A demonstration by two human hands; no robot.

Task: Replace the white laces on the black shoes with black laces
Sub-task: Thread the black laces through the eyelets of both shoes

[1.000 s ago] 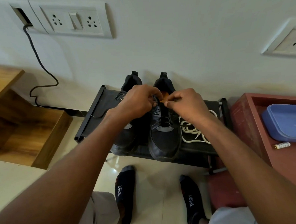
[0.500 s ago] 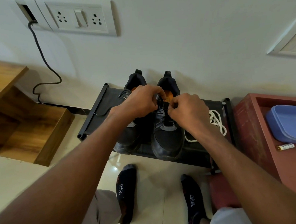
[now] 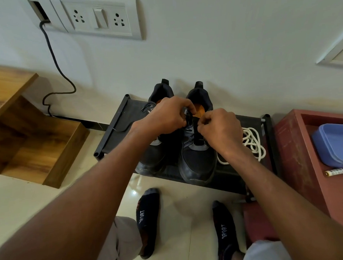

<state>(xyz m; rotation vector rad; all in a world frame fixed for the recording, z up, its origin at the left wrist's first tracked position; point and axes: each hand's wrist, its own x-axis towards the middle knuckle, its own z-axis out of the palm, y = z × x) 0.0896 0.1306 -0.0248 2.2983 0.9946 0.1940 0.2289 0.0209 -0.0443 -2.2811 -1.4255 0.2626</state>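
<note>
Head view, looking down: two black mesh sports shoes w/ orange insoles sit side by side on a low black fabric shoe rack (image 3: 118, 120), heels to the wall, toes toward the person. Prob. parked there so both hands work at a handy height w/o holding the shoe.

Left hand (image 3: 164, 116) and right hand (image 3: 219, 127) meet over the throat of the right-side black shoe (image 3: 197, 160), near the top eyelets. Left grip: fingers curled, pinching a thin black lace (image 3: 188, 117) at the tongue. Right grip: thumb + fingertips pinched together on what looks like the other lace end, though the end itself is hidden. Two-handed pinch likely keeps tension so the lacing doesn't slacken, i.e. final eyelets or tying off.

Right-side shoe: dark upper, grey band across the vamp, black lace crossings visible below the hands, no white in it. Left-side black shoe (image 3: 158, 156) is mostly under the left wrist; a dark lace loop shows near its collar, so prob. done already.

Removed white cord laces (image 3: 251, 143) lie in a loose heap on the rack, just beside the right-side shoe, clear of the work.
</note>
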